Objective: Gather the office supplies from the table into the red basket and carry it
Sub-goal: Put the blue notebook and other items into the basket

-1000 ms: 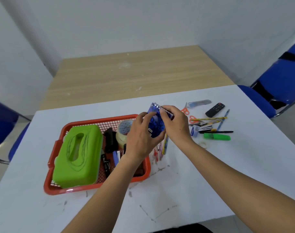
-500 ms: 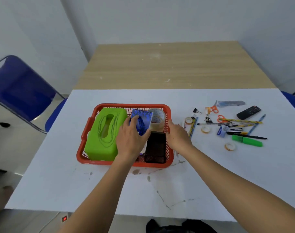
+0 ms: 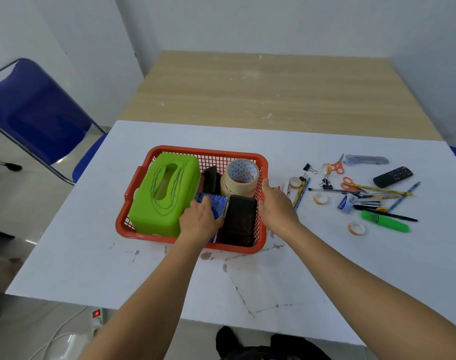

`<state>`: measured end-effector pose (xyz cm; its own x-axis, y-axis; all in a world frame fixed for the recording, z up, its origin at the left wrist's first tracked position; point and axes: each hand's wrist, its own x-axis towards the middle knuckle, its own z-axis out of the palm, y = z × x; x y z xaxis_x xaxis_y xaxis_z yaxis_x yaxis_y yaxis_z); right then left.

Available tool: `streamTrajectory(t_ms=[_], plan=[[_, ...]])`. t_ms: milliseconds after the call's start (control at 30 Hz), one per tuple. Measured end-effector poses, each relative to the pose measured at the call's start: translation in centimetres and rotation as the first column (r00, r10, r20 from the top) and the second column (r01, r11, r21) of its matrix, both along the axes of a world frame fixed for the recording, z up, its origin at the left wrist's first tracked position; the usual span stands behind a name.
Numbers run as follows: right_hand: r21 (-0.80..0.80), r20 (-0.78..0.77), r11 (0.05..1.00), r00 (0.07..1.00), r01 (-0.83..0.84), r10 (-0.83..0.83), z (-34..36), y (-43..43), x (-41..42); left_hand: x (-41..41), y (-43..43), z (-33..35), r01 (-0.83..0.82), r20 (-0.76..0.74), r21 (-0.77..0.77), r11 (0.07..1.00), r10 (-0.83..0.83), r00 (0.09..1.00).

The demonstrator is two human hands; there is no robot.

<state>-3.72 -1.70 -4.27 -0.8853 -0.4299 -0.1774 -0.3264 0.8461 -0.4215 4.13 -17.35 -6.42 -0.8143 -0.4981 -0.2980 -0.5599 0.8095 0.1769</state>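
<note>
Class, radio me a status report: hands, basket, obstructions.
Left hand holds blue notebook down in red basket. Right hand against basket's right rim. Green highlighter, pens, scissors not yet gathered; nothing blocking.

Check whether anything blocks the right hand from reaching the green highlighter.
Nothing tall does. Between the right hand and the green highlighter lie only low things on the table: pencils and small tape rolls, which a lifted hand could likely pass over.

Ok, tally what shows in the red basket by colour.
Green: 1, the tissue box
Black: 2, the mesh case and a smaller black item
Blue: 1, the notebook, in the left hand
Beige: 1, the tape roll
Total: 5 in view
</note>
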Motion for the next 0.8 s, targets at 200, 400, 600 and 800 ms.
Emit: streamTrajectory(t_ms=[200, 400, 600, 800], plan=[[-0.002, 0.017, 1.000, 1.000, 0.004, -0.004, 0.2, 0.1, 0.1, -0.1, 0.3, -0.5, 0.049, 0.061, -0.133, 0.990, -0.041, 0.997], [-0.001, 0.006, 1.000, 1.000, 0.021, -0.021, -0.1, -0.1, 0.2, 0.1, 0.4, -0.5, 0.040, 0.077, -0.137, 0.990, -0.029, 0.997], [-0.002, 0.016, 1.000, 1.000, 0.006, -0.006, 0.0, 0.1, 0.3, 0.6, 0.8, -0.5, 0.064, 0.059, -0.195, 0.979, -0.054, 0.997], [0.005, 0.004, 1.000, 1.000, -0.003, 0.003, 0.0, 0.3, 0.4, 0.3, 0.1, -1.4, 0.134, 0.028, -0.098, 0.986, -0.132, 0.991]])
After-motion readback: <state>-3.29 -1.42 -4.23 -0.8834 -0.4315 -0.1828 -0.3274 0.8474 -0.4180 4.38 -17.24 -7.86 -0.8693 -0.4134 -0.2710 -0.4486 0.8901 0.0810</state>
